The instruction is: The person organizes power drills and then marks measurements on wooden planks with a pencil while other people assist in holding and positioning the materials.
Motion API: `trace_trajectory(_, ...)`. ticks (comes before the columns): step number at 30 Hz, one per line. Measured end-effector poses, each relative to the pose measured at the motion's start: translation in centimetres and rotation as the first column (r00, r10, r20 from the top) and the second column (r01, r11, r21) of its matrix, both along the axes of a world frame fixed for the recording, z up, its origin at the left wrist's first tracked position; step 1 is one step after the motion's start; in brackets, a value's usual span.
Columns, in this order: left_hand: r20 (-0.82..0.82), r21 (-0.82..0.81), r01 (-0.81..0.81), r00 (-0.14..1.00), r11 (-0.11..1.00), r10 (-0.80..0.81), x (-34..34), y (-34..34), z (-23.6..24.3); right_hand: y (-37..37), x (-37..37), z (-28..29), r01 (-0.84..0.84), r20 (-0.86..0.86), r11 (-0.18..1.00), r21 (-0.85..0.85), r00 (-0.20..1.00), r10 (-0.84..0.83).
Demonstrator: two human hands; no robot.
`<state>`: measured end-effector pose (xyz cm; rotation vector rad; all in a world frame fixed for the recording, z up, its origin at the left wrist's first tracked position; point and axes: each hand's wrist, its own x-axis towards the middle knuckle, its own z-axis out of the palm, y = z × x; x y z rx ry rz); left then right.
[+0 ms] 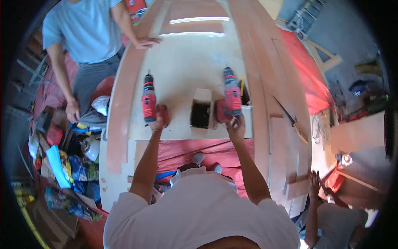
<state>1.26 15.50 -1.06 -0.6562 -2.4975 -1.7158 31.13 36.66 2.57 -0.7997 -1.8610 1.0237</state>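
My left hand [155,123] grips the base of a red-and-black cordless drill [149,103] on the left side of the pale board [182,62], its bit pointing away from me. On the right, my right hand [235,126] holds a second red-and-black drill [232,93] low near its battery, also pointing away. Between them is an open cardboard box [201,97] with dark small contents that I cannot make out. A second box [246,108] with a yellow stick in it is partly hidden behind the right drill.
A handsaw [300,132] rests on the wooden panels at right. A co-worker [83,29] stands at left, one hand on the board; another person [331,224] is at lower right. Piled bags and tools [85,174] lie at left, a ladder [302,18] at back right.
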Motion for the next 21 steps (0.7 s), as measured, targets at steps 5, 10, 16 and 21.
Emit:
trace_trajectory(5,0.081,-0.151,0.218,0.975,0.964,-0.208,1.9,1.1,4.6,-5.8,8.0,-0.5,-0.007,0.206,0.999,0.035,0.979,-0.001)
trace_trajectory(10,0.106,0.286,0.374,0.903,0.882,-0.417,1.1,-5.0,8.1,-8.5,11.7,-1.1,0.018,0.305,0.995,-0.102,0.952,0.014)
trace_trajectory(16,0.416,0.238,0.099,0.888,0.966,-0.194,-4.3,-1.8,17.0,-9.6,11.4,-1.0,0.009,0.261,0.993,-0.121,0.965,0.023)
trace_trajectory(21,0.660,-0.066,0.490,0.675,0.869,-0.330,-9.1,4.4,16.9,-10.7,8.6,-0.7,-0.209,0.249,0.962,-0.178,0.936,0.249)
